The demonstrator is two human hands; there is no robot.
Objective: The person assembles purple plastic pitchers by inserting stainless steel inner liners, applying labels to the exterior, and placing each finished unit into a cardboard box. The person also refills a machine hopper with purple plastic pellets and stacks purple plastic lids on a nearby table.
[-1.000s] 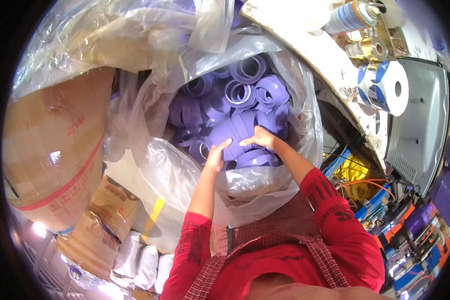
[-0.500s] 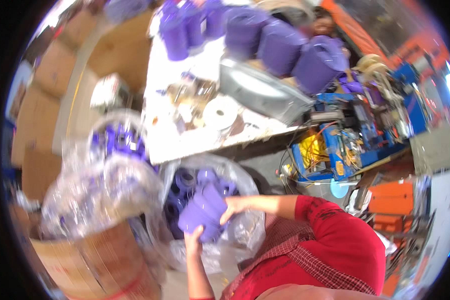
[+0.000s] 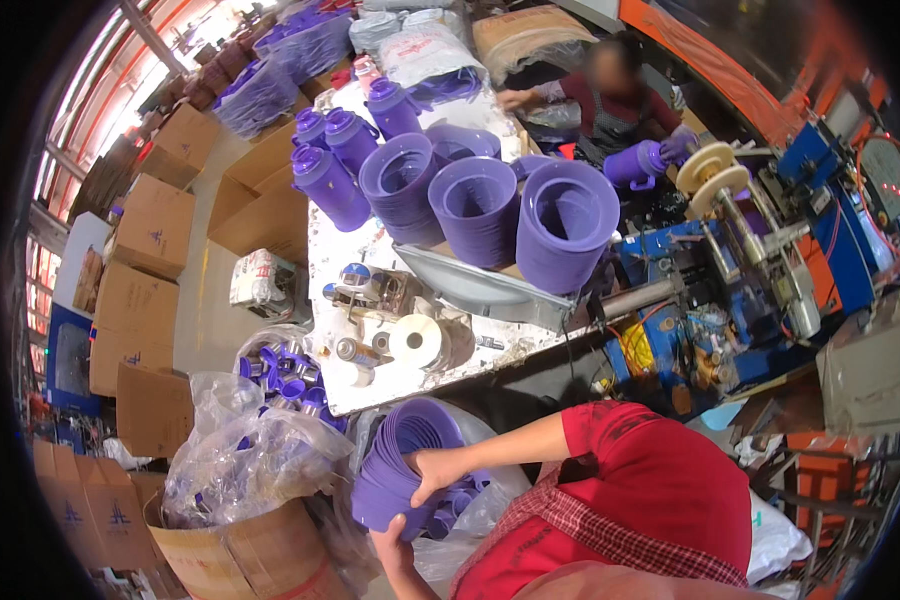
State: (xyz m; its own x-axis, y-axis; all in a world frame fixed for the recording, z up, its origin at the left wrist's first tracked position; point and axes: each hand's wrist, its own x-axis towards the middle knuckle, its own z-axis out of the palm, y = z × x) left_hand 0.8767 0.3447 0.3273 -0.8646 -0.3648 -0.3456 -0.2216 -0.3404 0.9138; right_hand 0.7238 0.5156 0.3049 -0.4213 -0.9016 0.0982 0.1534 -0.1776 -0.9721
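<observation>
My feed has both hands on one nested stack [image 3: 385, 480] of purple cup-like rings, held over the clear plastic bag [image 3: 505, 485] at the front of the body. Right hand [image 3: 436, 474]: fingers wrapped around the upper flank, thumb angled down the wall, gripping. Left hand [image 3: 394, 545]: thumb pressed to the lower end, closed on it as far as I can tell; its other fingers are hidden behind the stack. Two-handed hold makes sense to me: the rings are only slipped into one another, so a hand near each end probably keeps the column together. Stack is tilted, open mouth facing up and away. Loose purple pieces [image 3: 457, 505] lie beneath it in the bag, which likely keeps them gathered.

Beyond, on the worktop [image 3: 555, 347], purple ring stacks [image 3: 567, 235] stand upright, mouths up, by a grey metal tray [image 3: 475, 290]; in it or just behind, can't tell. Nesting presumably saves room. Lidded purple flasks [image 3: 332, 190] cluster at the far left side. A paper roll [image 3: 417, 341] sits near the front edge. Across, a co-worker's gloved hand [image 3: 679, 146] is at another flask [image 3: 633, 167] lying sideways.
</observation>
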